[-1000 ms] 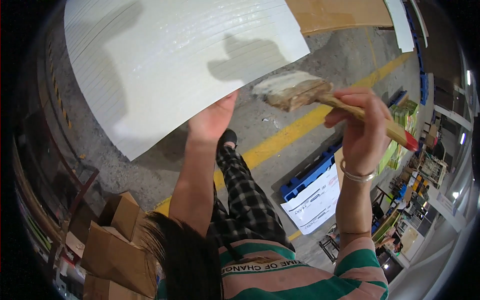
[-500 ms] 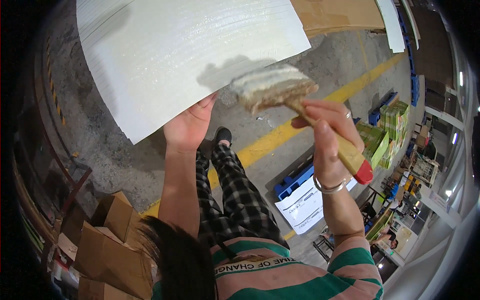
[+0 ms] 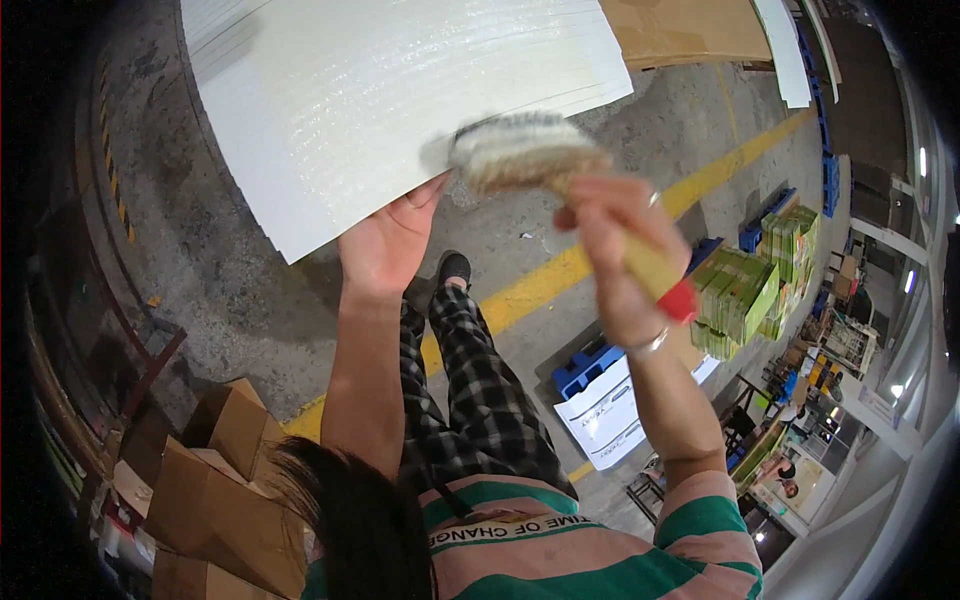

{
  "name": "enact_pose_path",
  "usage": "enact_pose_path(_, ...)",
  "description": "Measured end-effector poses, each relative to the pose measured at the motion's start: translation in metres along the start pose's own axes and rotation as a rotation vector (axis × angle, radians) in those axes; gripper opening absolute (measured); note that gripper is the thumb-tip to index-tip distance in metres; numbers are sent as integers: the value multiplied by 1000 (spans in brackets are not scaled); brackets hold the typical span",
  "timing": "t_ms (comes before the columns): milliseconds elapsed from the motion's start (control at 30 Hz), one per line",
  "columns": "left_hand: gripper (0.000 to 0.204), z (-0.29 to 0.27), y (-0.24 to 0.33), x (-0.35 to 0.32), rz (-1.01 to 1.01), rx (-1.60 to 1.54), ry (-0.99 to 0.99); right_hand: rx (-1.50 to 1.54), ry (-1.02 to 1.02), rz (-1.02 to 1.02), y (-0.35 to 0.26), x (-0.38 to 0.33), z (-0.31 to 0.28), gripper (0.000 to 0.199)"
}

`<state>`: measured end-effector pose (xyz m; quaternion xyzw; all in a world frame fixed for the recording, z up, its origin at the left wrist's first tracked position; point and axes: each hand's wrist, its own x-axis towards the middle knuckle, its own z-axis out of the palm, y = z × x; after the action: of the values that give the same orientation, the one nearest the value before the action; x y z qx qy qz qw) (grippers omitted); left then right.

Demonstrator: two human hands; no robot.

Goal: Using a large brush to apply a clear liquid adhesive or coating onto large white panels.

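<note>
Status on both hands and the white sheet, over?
Right hand: grip closed on brush. Left hand at near edge of white sheet. Brush blurred, hiding part of that edge.

At 2 o'clock, the right hand [image 3: 612,272] holds a wide, red-ended brush [image 3: 530,158] in its grip, bristles blurred against the near edge of glossy white sheets [image 3: 350,110] at 11 o'clock; the left hand [image 3: 385,248] reaches beneath that edge, fingers partly hidden. Cardboard boxes [image 3: 210,510] stand at 8 o'clock.

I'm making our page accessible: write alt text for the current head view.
A person's right hand holds a wide brush near a shiny white sheet; the left hand is under its near edge. Cardboard boxes sit lower left.
</note>
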<state>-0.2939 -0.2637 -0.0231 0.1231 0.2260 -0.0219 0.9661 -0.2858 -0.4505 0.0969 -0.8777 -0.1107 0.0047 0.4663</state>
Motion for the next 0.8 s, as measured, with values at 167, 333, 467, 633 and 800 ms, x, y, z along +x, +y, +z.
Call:
enact_pose_path(167, 52, -7, 16, -14, 22, -53, -3, 322, 156, 82, -24, -12, 1, 16)
enact_pose_path(333, 52, -8, 30, -24, 107, -18, 5, 37, 37, -17, -22, -8, 13, 16)
enact_pose_path(467, 52, -10, 36, -28, 92, -42, 5, 162, 61, 21, -36, -10, 7, 14)
enact_pose_path(633, 51, -8, 37, -28, 116, -73, -22, 21, -84, 64, -28, -7, 17, 13)
enact_pose_path(800, 51, -14, 43, -30, 92, -26, 8, 266, 15, 91, -40, -2, 9, 13)
